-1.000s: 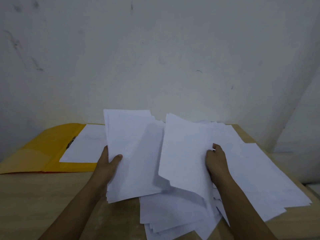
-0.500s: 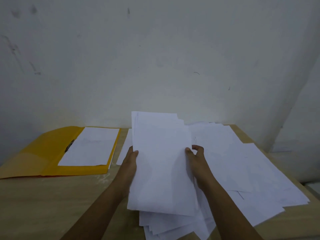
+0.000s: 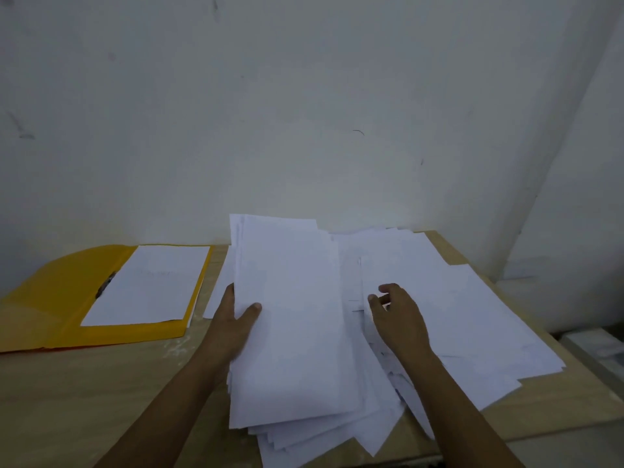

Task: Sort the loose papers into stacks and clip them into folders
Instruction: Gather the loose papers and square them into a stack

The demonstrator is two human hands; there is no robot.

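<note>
Stack (image 3: 290, 319) held by left hand (image 3: 233, 322), thumb on top, fingers underneath, gripping its left edge; long axis runs away from the person toward the wall, far end raised. Right hand (image 3: 398, 315) hovers over loose papers (image 3: 472, 315), fingers loosely curled, holding nothing. Yellow folder (image 3: 50, 309) lies open at left, one sheet (image 3: 152, 285) clipped in, long axis also toward the wall. Light wood counter (image 3: 84, 400); scuffed white wall (image 3: 304, 113) behind.
</note>
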